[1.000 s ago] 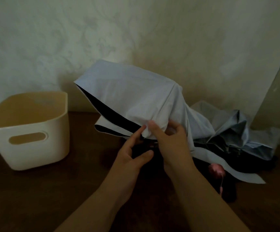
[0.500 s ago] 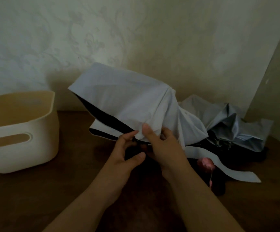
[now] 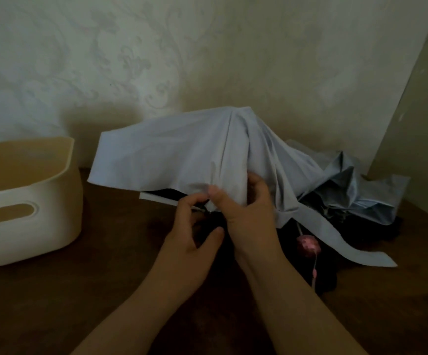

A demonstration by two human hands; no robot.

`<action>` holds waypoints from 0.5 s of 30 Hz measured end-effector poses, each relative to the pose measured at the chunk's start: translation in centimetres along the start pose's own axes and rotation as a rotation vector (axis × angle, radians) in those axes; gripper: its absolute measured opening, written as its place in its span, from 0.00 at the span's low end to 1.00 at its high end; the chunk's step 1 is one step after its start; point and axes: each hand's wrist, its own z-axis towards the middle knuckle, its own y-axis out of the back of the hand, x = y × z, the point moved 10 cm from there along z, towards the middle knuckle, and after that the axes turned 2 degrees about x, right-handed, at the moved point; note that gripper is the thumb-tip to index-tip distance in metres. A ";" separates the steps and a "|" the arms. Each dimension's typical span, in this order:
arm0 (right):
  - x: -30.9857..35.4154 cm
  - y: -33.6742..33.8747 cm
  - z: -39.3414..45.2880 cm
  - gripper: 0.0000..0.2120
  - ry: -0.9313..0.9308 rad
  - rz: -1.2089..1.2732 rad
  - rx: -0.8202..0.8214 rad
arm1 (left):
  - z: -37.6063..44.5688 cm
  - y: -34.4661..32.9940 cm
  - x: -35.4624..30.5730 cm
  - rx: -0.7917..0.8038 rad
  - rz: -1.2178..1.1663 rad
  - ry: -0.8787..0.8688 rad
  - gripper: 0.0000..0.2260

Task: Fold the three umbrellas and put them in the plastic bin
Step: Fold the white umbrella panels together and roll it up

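Note:
A pale blue umbrella (image 3: pixel 177 155) with a dark lining lies half collapsed in the middle of the dark wooden table. My right hand (image 3: pixel 246 208) pinches its lower cloth edge between thumb and fingers. My left hand (image 3: pixel 192 226) is just left of it, fingers curled at the dark underside of the same edge; what they hold is hidden. A second, crumpled grey-blue umbrella (image 3: pixel 356 190) lies behind on the right. A pink handle (image 3: pixel 307 245) with a cord rests on dark cloth below. The cream plastic bin (image 3: pixel 28 226) stands at the left, apart from the umbrellas.
A patterned wall (image 3: pixel 207 60) rises right behind the table. A plain panel (image 3: pixel 418 124) closes off the right side. Bare tabletop (image 3: pixel 79 290) lies between the bin and my arms.
The blue canopy has dropped and flattened, its left flap now hanging lower over the table. Both hands stayed at its lower edge, fingers drawn closer together.

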 end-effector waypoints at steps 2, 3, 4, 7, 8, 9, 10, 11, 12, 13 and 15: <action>-0.4 -0.7 -0.3 0.20 0.006 -0.024 0.044 | 0.2 0.2 0.2 -0.017 -0.109 0.024 0.17; -0.7 -1.3 -0.6 0.20 0.008 -0.039 0.079 | 0.3 0.5 0.3 -0.045 -0.172 0.046 0.13; -1.1 -1.8 -0.8 0.19 0.006 -0.064 0.109 | 0.4 1.0 0.4 -0.077 -0.210 0.063 0.08; -2.0 -3.1 -1.2 0.14 -0.013 -0.194 0.191 | 0.2 2.2 0.3 -0.154 -0.201 0.062 0.03; -2.4 -3.2 -1.2 0.11 -0.041 -0.231 0.213 | 0.1 2.5 0.5 -0.165 -0.209 0.072 0.03; -2.9 -3.2 -1.0 0.09 -0.082 -0.257 0.231 | 0.1 2.7 0.8 -0.173 -0.226 0.091 0.03; -3.1 -3.3 -0.9 0.08 -0.125 -0.278 0.249 | 0.1 3.0 1.2 -0.179 -0.257 0.116 0.04; -3.0 -3.1 -0.8 0.09 -0.150 -0.313 0.262 | 0.2 3.2 1.8 -0.185 -0.295 0.145 0.04; -2.5 -3.0 -0.7 0.11 -0.132 -0.379 0.265 | 0.3 3.5 2.3 -0.190 -0.328 0.168 0.05; -1.6 -2.6 -0.4 0.12 -0.076 -0.473 0.242 | 0.4 3.8 2.7 -0.194 -0.348 0.185 0.06; 1.1 -1.2 0.1 0.08 0.113 -0.683 0.100 | 0.6 4.3 3.3 -0.203 -0.388 0.197 0.07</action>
